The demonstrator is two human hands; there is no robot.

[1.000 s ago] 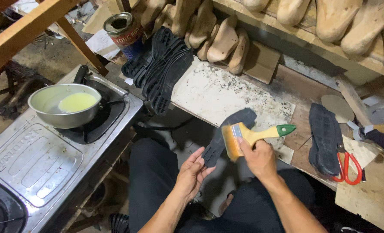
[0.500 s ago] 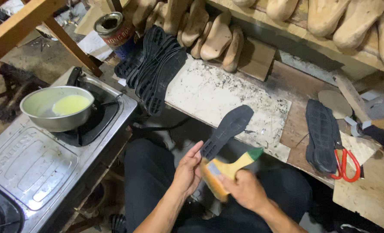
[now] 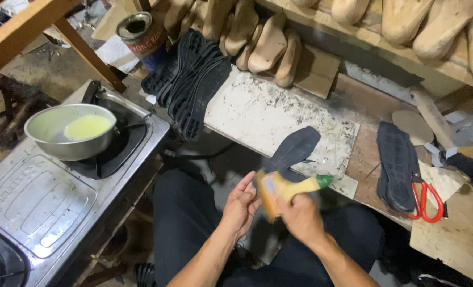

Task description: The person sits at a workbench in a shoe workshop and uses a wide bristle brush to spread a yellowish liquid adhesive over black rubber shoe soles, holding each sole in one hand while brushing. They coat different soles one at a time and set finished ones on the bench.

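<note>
My left hand (image 3: 240, 204) holds the lower end of a black shoe sole (image 3: 293, 150) that points up and to the right over my lap. My right hand (image 3: 301, 217) grips a yellow-handled brush (image 3: 284, 187) with a green tip; its bristles lie across the lower part of the sole, blurred by motion. Both hands are close together, just in front of the stained white work board (image 3: 279, 114).
A metal pan of yellow glue (image 3: 71, 129) sits on a gas stove (image 3: 50, 186) at left. A stack of black soles (image 3: 194, 79) and a tin can (image 3: 140, 33) lie behind. Another sole (image 3: 397, 165), red scissors (image 3: 427, 199) and wooden shoe lasts (image 3: 268, 45) are at right and above.
The brush came down from beside the sole onto its lower part. My left hand has kept hold of the sole, which tilted slightly.
</note>
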